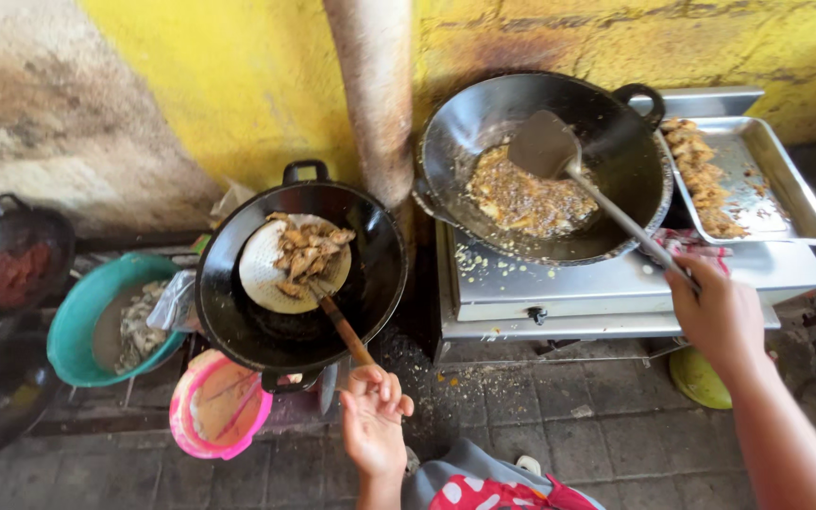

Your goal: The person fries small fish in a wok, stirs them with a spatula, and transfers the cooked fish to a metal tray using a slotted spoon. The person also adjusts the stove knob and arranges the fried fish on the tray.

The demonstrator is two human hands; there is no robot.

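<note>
Head view, looking down onto a paved floor (540, 425) against a yellow wall.

Left hand (373, 425), lower centre of frame: palm turned up, fingers curled loosely around the end of a wooden handle (344, 329). Forearm comes straight up from the bottom edge. The handle runs up and left to a round mesh skimmer (280, 274) lying inside a black wok (299, 274) at centre left. Browned fried pieces (309, 250) sit on the skimmer.

Right hand (715, 316), right of frame: closed around the end of a long metal spatula (559, 156), knuckles up, wrist bent slightly, arm stretching in from the lower right corner. The spatula blade rests against the inner wall of a second, larger wok (545, 165) at upper centre, just above a pool of golden crumbs and oil (526, 198).

That wok sits tilted on a steel stove (616, 279), crumbs scattered on its top. Beside it, upper right, a steel tray (776, 194) holds more fried pieces along its left side.

Left of frame: a teal basin (82, 316) holding pale raw pieces, a pink basin (214, 406) below it, and a small dark pan with red paste (11, 264) at the far left edge.
</note>
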